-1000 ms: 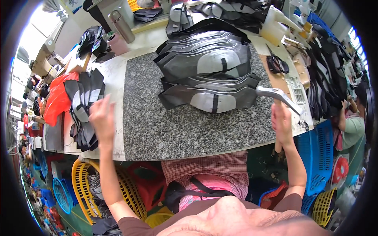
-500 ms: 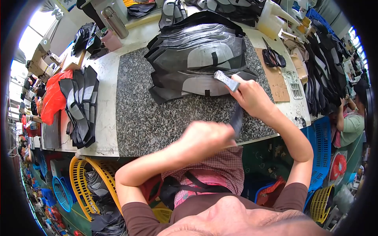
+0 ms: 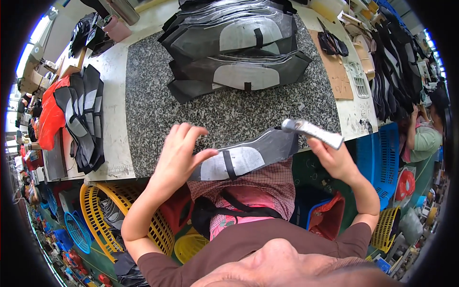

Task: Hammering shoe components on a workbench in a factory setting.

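Note:
A dark grey cut piece with a pale oval patch and a black strap (image 3: 239,160) hangs over the near edge of the speckled granite slab (image 3: 158,110). My left hand (image 3: 179,153) grips its left end between thumb and fingers. My right hand (image 3: 334,158) is closed around a silver metal tool (image 3: 311,130) held just above the piece's right end. A tall stack of the same grey pieces (image 3: 239,48) lies at the far side of the slab.
Another pile of dark pieces (image 3: 81,119) and an orange-red bag (image 3: 50,117) lie on the white bench at left. A cardboard sheet (image 3: 334,71) and dark straps sit at right. Yellow baskets (image 3: 105,215) and blue crates (image 3: 382,153) stand below. A person sits at far right (image 3: 423,136).
One piece has been pulled from the stack to the near edge. My left hand moved from the slab's left side onto it, and my right hand came back with the tool.

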Demonstrator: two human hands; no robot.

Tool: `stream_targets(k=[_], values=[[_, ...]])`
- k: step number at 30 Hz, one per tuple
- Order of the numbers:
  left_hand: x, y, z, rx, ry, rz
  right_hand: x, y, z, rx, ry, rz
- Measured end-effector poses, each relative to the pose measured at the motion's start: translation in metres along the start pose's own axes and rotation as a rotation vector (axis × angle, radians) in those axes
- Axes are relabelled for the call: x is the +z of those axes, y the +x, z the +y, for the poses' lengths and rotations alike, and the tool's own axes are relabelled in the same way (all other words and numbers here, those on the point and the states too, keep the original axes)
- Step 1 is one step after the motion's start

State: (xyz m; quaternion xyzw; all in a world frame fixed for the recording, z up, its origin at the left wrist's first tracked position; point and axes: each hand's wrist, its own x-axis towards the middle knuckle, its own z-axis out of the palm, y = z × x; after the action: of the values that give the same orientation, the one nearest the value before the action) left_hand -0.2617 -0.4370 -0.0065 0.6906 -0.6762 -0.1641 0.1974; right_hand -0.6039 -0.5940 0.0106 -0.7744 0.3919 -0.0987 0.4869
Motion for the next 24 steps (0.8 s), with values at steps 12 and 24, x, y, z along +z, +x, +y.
stream_targets(k=[12,24], values=[[0.076,0.097,0.052,-0.061,-0.522,-0.327,0.030,-0.009,0.025,-0.050,0.033,-0.033],[0.089,0.089,0.038,0.559,-0.128,0.029,-0.005,0.016,-0.005,-0.120,0.003,0.038]])
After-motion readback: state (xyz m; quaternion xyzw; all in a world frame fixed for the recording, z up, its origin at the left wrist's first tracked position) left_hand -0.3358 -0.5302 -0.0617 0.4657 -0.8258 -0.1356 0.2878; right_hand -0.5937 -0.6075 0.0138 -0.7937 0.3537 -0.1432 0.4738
